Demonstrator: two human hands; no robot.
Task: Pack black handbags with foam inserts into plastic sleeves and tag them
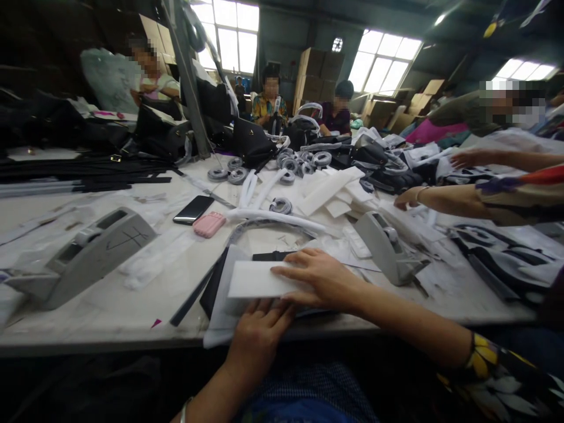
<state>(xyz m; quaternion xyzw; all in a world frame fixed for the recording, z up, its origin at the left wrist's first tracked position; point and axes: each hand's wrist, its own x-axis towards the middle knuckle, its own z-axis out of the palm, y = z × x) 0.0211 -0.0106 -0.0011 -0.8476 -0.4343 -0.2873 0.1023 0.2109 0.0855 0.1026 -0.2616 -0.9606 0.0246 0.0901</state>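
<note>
White pad (252, 279) under right hand (326, 279), left hand (259, 330) at near edge

Back wall (284, 41), upper centre: dark grey-green. Paned window (238, 41) at top, left of centre; second window (385, 61) upper right; third window (524, 69) near right edge. All three glare white; surroundings dim. Small bright lamp (439, 19), upper right. Cartons (308, 67) stacked, upper centre. Grey post (187, 76) tilted, upper left. Long whitish table (110, 317) spans frame. Floor too dark to read.
</note>
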